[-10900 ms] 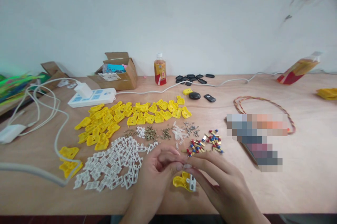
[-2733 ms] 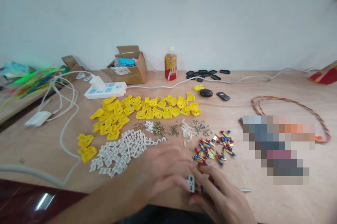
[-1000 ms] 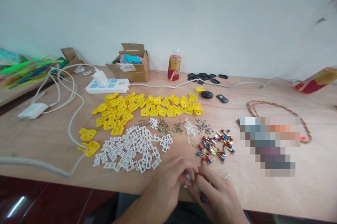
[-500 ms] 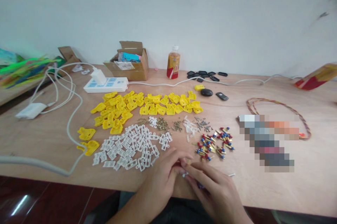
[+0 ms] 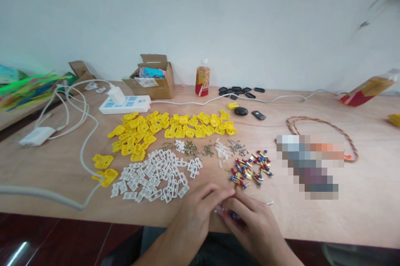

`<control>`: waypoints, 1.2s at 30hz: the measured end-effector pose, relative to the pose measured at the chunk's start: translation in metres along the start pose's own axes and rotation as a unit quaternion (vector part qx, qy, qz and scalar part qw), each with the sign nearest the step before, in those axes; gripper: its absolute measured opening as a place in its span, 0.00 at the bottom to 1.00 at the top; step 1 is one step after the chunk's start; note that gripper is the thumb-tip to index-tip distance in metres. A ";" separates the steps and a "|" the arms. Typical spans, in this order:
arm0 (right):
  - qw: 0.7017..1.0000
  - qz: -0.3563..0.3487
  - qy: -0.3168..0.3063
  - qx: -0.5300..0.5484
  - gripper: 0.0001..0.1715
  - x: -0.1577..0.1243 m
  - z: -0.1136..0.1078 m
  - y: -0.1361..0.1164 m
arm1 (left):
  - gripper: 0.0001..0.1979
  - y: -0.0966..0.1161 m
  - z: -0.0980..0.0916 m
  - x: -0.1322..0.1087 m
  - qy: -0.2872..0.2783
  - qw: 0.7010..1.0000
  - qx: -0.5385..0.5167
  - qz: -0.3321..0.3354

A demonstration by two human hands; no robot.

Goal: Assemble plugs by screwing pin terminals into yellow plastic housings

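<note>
My left hand (image 5: pixel 203 205) and my right hand (image 5: pixel 250 214) meet at the table's front edge, fingers closed together. Between their fingertips is a small white part (image 5: pixel 219 209), mostly hidden. Something dark blue or purple (image 5: pixel 235 216) shows under my right fingers. White plastic frames (image 5: pixel 156 174) lie in a pile beyond and left of my left hand. Just beyond my right hand are red and blue pieces with brass-coloured strips (image 5: pixel 243 172). Small screws (image 5: pixel 239 148), clear pieces (image 5: pixel 221 149) and brass-coloured bits (image 5: pixel 190 148) sit behind them. Yellow shells (image 5: pixel 140 126) lie farther back.
A power strip (image 5: pixel 125 104) with white cables, an open cardboard box (image 5: pixel 156 82) and a bottle (image 5: pixel 203 78) stand at the back. Black cases (image 5: pixel 237 91) lie near the wall. Twisted wire (image 5: pixel 340 126) and a blurred-out patch are on the right, with another bottle (image 5: pixel 368 89) tilted behind.
The view has shifted slightly. My left fingers reach a little farther over the right fingertips, and both hands remain together around the small white part.
</note>
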State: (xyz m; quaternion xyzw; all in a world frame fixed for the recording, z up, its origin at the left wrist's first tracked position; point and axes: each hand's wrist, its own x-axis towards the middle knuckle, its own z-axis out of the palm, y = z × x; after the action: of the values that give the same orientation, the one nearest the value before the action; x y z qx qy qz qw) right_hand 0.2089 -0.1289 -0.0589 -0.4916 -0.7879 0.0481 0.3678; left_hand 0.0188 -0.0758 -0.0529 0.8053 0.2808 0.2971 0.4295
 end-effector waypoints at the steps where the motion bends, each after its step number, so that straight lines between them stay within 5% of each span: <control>1: 1.000 -0.003 0.000 -0.004 0.11 0.001 0.000 -0.001 | 0.29 -0.001 0.000 0.000 -0.003 1.000 0.003 0.005; 12: 0.998 0.023 -0.046 0.029 0.09 -0.003 0.002 -0.002 | 0.27 0.002 0.000 0.000 0.032 0.999 -0.016 -0.006; 21: 0.998 0.015 0.052 0.037 0.10 -0.001 0.007 -0.004 | 0.27 0.002 -0.002 0.002 0.057 0.997 -0.055 -0.019; 36: 0.997 0.051 0.050 0.015 0.17 0.003 0.006 -0.011 | 0.18 0.009 0.009 0.001 0.117 0.987 -0.089 -0.061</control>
State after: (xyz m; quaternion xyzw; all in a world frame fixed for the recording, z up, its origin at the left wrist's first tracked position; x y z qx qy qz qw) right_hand 0.1965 -0.1302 -0.0572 -0.5275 -0.7418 0.0537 0.4107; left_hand 0.0279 -0.0840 -0.0485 0.7046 0.3501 0.3868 0.4810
